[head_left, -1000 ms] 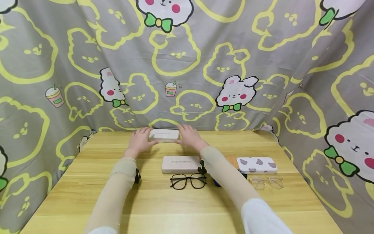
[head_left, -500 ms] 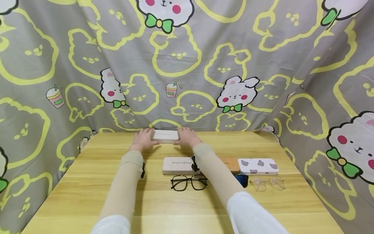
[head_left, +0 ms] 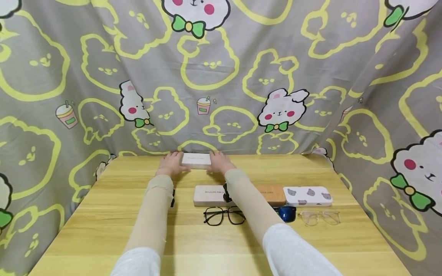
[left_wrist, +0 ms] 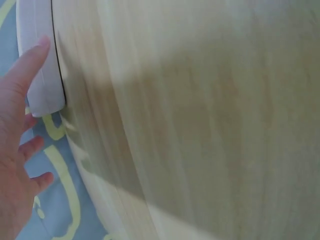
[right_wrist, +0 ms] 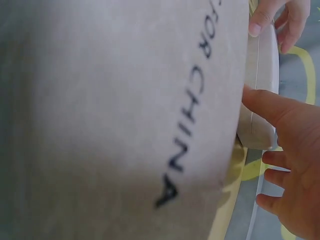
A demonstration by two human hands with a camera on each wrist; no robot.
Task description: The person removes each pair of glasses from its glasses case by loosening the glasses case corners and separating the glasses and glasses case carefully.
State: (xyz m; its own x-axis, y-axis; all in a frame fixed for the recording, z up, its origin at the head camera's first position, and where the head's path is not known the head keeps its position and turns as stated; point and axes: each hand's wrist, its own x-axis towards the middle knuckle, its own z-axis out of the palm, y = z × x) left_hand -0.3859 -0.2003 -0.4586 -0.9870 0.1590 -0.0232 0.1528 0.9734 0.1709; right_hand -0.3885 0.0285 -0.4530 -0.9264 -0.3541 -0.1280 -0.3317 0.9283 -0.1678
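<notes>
**Case held end to end at far edge of surface**

Case (head_left: 195, 160) flat at the far edge of the surface (head_left: 103, 230), close under the cartoon curtain (head_left: 221, 76). Flanked by both hands: left hand (head_left: 170, 165) against the left end, right hand (head_left: 218, 162) against the right end. Fingers of both nearly straight, not curled round anything; thumb tips pressed to the case's ends, as both wrist views show, other fingers spread past it toward the curtain. Lightly steadied between the thumbs, then, rather than gripped.

Step in hand, by the look of it: setting or squaring the case in its place at the back. Next move likely calls for easing both thumbs off without nudging it.

Nearer than the fingers, under the forearms: second case (head_left: 210, 195), black glasses (head_left: 224, 215). Off to the right of the fingers: wooden case (head_left: 274, 194), bear-print case (head_left: 308, 196), clear glasses (head_left: 319, 217), a small blue thing (head_left: 287, 214).
</notes>
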